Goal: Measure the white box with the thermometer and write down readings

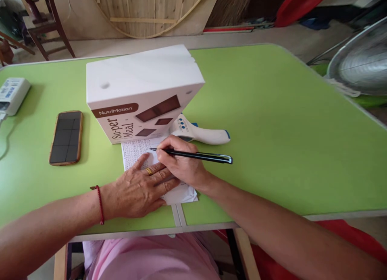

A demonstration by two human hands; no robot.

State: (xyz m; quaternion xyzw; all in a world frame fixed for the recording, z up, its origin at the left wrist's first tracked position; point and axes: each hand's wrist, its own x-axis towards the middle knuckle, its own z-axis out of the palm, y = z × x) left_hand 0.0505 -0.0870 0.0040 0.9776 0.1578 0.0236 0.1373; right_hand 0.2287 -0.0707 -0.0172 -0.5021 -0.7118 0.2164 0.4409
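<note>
My right hand (184,163) pinches a black pen (199,155), its tip at the sheet of paper (134,151) covered in small handwriting. Flat on that paper lies my left hand (143,187), fingers stretched out toward the right hand. A ring is on one finger and a red cord is round the wrist. Both hands hide much of the sheet. Right behind the paper stands a white NutriMotion box (136,106), tall and upright. Partly hidden by the box, a white handheld device with blue buttons (208,134) lies beside my right hand.
A phone (65,138) lies face up on the green table (272,131), left of the box. At the far left edge sits a white power adapter (13,95) with a cable. Beyond the table are a wooden chair (45,26) and a fan (359,58).
</note>
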